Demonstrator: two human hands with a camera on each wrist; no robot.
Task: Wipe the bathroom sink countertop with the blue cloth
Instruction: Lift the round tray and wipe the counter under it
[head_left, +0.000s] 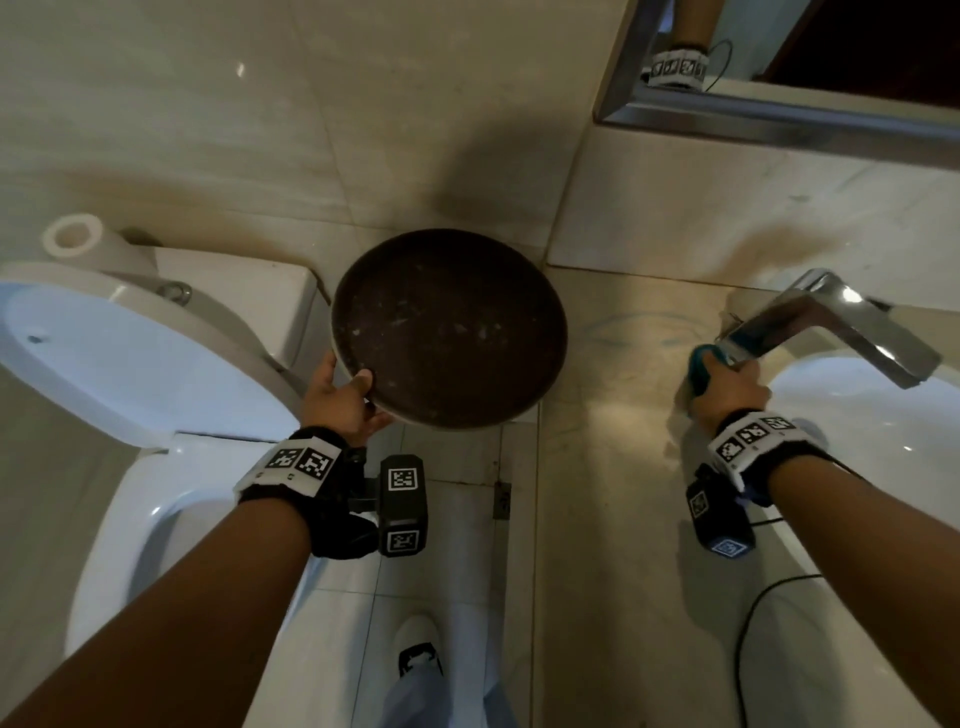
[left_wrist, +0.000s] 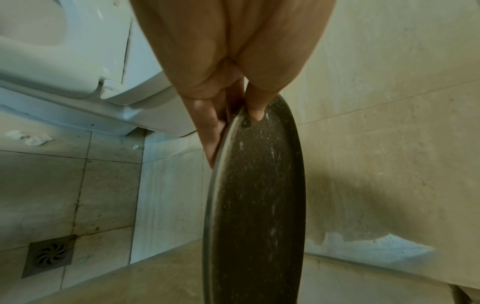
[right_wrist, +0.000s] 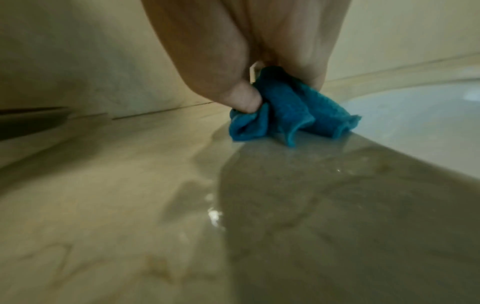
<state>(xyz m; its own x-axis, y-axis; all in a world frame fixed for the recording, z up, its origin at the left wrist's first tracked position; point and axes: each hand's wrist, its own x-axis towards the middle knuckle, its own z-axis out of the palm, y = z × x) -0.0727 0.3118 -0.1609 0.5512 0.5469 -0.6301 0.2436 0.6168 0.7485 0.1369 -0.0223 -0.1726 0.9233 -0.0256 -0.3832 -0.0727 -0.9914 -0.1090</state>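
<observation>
My right hand (head_left: 727, 387) grips the bunched blue cloth (head_left: 701, 366) and holds it down on the beige stone countertop (head_left: 613, 415), just left of the chrome faucet (head_left: 831, 327). In the right wrist view the blue cloth (right_wrist: 291, 115) lies crumpled under my fingers on the wet countertop (right_wrist: 182, 205), beside the white sink basin (right_wrist: 415, 115). My left hand (head_left: 348, 400) pinches the rim of a round dark tray (head_left: 449, 330), thumb on top, and holds it raised over the counter's left end. The left wrist view shows the tray (left_wrist: 257, 195) edge-on between thumb and fingers.
A white toilet (head_left: 135, 343) with its lid up stands to the left, a paper roll (head_left: 78, 239) on its tank. The sink basin (head_left: 883, 431) is at the right, a mirror frame (head_left: 779, 114) above. A floor drain (left_wrist: 49, 255) lies below.
</observation>
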